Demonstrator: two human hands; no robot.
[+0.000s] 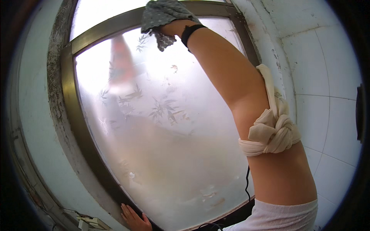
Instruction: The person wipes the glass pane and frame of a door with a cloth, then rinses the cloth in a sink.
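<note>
A frosted glass pane (162, 146) with a leaf pattern fills the middle, set in a dark metal frame (69, 84). My right arm reaches up across it. At the top bar of the frame, my right hand (168, 27) presses a grey patterned cloth (163, 13); the cloth covers most of the hand and hides the fingers. Low on the left, my left hand (135, 220) lies with fingers stretched out against the lower frame, holding nothing. A beige knotted cloth (271, 134) is tied around my right arm near the elbow, and a black band (189, 34) circles the wrist.
White tiled wall (312, 119) stands on the right, and a pale wall (38, 96) on the left. A worn, stained edge (56, 69) runs beside the frame. A black cable (247, 181) hangs by my right arm. Small pale fittings (92, 222) sit at the lower left.
</note>
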